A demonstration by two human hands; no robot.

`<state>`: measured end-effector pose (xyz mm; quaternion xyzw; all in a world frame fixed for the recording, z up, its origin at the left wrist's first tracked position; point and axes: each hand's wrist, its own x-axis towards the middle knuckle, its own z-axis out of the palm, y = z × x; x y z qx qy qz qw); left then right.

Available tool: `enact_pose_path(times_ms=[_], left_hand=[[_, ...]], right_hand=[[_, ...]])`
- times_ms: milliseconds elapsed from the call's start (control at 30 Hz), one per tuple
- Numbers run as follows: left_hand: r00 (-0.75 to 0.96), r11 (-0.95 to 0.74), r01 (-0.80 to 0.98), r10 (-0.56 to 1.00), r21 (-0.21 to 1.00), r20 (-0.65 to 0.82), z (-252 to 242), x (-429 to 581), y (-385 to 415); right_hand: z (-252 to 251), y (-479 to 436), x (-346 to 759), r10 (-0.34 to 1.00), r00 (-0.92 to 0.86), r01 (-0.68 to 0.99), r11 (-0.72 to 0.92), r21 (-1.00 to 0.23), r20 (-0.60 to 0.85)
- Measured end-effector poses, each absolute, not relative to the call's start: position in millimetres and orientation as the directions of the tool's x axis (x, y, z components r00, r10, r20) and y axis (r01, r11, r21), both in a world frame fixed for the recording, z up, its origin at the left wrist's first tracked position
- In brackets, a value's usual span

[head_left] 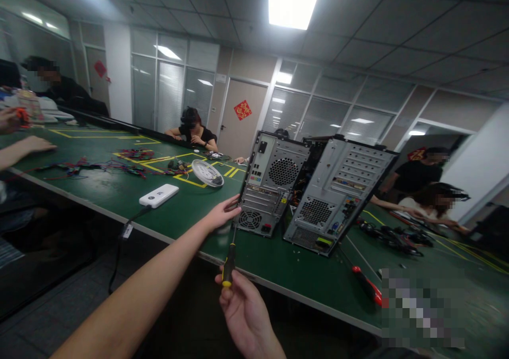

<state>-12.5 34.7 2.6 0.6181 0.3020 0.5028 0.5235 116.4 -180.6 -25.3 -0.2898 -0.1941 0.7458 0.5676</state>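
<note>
Two computer towers stand upright side by side on the green table, their back panels facing me. My left hand reaches to the left computer tower. Its fingers are stretched out and lie against the case's left edge. In my right hand is a screwdriver with a black and yellow handle, held by closed fingers below the table edge. The shaft points up to the lower left corner of that tower; whether its tip touches a screw is too small to tell. The right computer tower stands untouched.
A white power bank with a cable lies left on the table. Beyond it are a white round frame and wired parts. At right lie a red-handled screwdriver and black cables. Several people sit around.
</note>
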Motion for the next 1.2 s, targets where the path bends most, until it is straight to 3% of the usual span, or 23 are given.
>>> enact_pose_path(times_ms=[600, 833, 1200], left_hand=[[0.313, -0.267, -0.152, 0.9, 0.952, 0.303, 2.6, -12.9, 34.5], [0.311, -0.273, -0.16, 0.898, 0.949, 0.31, 2.1, -12.5, 35.3], [0.323, -0.293, -0.164, 0.886, 0.942, 0.332, 1.5, -11.6, 36.5]], right_hand=[[-29.9, -180.1, 115.6, 0.967, -0.172, -0.748, -0.253, -0.613, -0.189], [-24.8, -178.7, 119.8, 0.935, -0.258, -0.761, -0.351, -0.545, -0.242], [-31.4, -178.7, 117.9, 0.958, -0.191, -0.775, -0.28, -0.567, -0.212]])
